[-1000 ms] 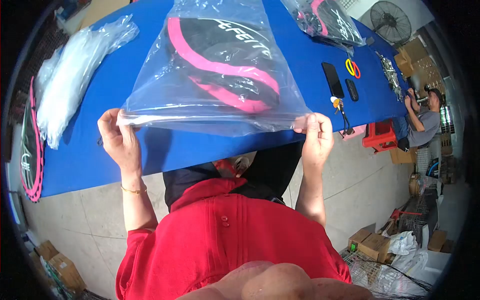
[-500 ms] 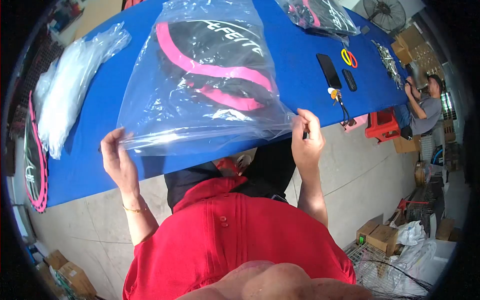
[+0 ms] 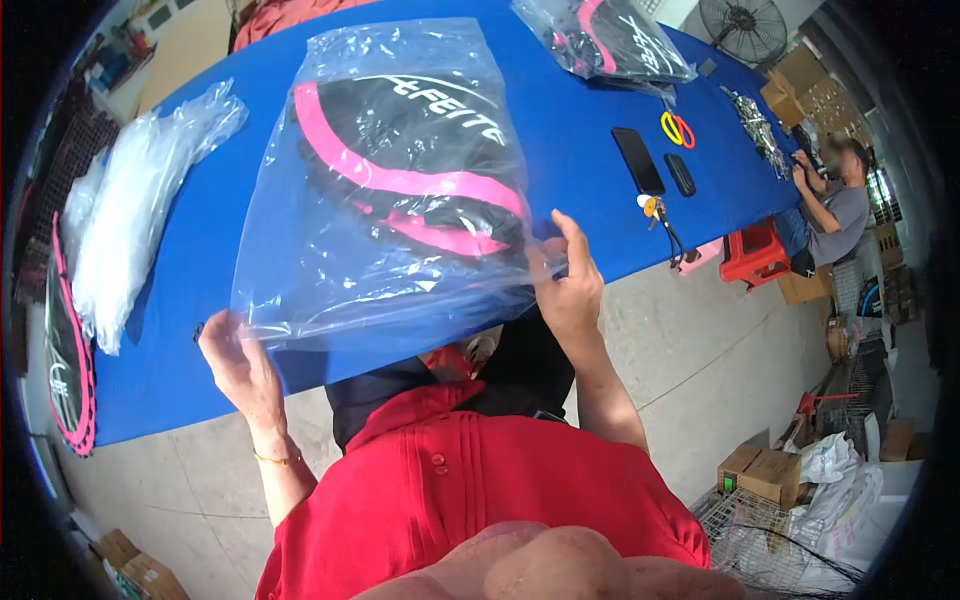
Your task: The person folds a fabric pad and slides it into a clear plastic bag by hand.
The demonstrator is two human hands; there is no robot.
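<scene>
One clear bag [image 3: 330, 270] encloses black-and-pink item [image 3: 410, 160].

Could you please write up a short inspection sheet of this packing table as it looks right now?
Surface: blue table, partly covered.
Job's things: clear plastic bag holding a black-and-pink item.
Clutter: stack of empty bags, second bagged item, phone, scissors, metal parts.
Hands: left hand and right hand pinch the bag's open edge.
Cables: black cord at the table edge.
Surroundings: seated co-worker, red stool, fan, cardboard boxes.
</scene>
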